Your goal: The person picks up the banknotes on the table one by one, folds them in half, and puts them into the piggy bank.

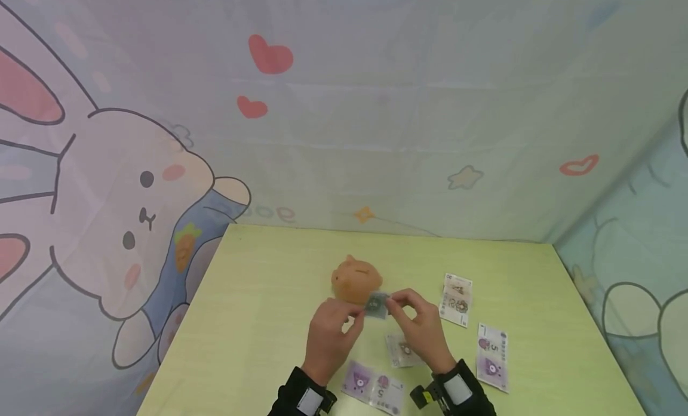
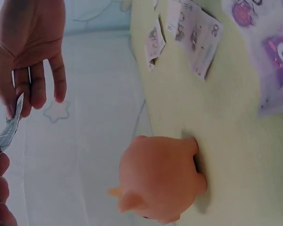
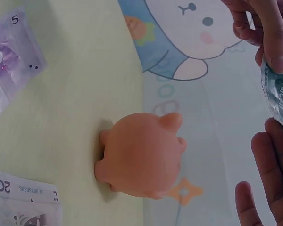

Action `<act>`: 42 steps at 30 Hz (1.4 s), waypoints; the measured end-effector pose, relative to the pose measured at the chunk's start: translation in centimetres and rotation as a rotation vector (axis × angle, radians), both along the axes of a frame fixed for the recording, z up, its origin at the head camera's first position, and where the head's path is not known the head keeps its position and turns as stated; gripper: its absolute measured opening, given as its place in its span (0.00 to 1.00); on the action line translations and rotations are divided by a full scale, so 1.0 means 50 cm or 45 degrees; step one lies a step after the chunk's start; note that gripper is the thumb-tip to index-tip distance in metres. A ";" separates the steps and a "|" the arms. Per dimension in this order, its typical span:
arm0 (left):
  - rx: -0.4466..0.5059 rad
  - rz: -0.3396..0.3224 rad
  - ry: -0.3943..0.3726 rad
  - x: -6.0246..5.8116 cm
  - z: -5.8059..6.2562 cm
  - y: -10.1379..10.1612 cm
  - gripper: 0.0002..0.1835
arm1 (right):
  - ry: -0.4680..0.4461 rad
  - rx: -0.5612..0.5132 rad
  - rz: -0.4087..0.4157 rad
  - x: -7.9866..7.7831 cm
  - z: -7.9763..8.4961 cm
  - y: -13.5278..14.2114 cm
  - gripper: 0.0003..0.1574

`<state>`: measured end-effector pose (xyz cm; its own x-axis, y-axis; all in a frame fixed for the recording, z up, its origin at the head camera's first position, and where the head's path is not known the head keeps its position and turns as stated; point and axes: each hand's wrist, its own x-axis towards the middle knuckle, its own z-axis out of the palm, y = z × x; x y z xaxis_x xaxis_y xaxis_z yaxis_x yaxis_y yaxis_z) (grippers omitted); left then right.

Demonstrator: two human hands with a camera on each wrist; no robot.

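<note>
A small green play banknote (image 1: 377, 305) is pinched at its two sides, by my left hand (image 1: 332, 335) on the left and my right hand (image 1: 421, 327) on the right. In the right wrist view the note (image 3: 279, 92) looks slightly bent between the fingers. Just behind it an orange piggy bank (image 1: 357, 280) stands on the table, with a slot along its top. The left wrist view shows the piggy bank (image 2: 160, 174) apart from both hands.
Purple 5 notes lie near the front (image 1: 373, 387) and at the right (image 1: 492, 357) of the yellow-green table (image 1: 258, 320). A brownish 20 note (image 1: 455, 300) lies right of the piggy bank. Another brownish note (image 1: 400, 350) is partly under my right hand. A cartoon-printed cloth (image 1: 376, 105) hangs behind.
</note>
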<state>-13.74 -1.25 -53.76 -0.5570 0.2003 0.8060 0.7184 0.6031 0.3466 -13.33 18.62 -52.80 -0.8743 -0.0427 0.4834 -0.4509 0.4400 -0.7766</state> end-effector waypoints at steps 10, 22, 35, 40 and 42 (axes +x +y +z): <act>-0.307 0.102 0.272 0.006 0.014 0.013 0.08 | 0.090 0.014 -0.062 0.002 0.014 -0.018 0.04; -0.406 0.186 0.285 0.005 0.014 0.022 0.07 | 0.103 0.007 -0.016 0.009 0.029 -0.038 0.05; -0.360 0.170 0.221 0.005 0.023 0.026 0.07 | 0.059 -0.035 0.087 0.032 0.072 -0.045 0.08; -0.359 0.159 0.203 0.005 0.023 0.026 0.08 | 0.067 -0.032 0.097 0.032 0.075 -0.043 0.08; -0.361 0.152 0.199 0.005 0.023 0.026 0.07 | 0.066 -0.041 0.098 0.031 0.076 -0.042 0.08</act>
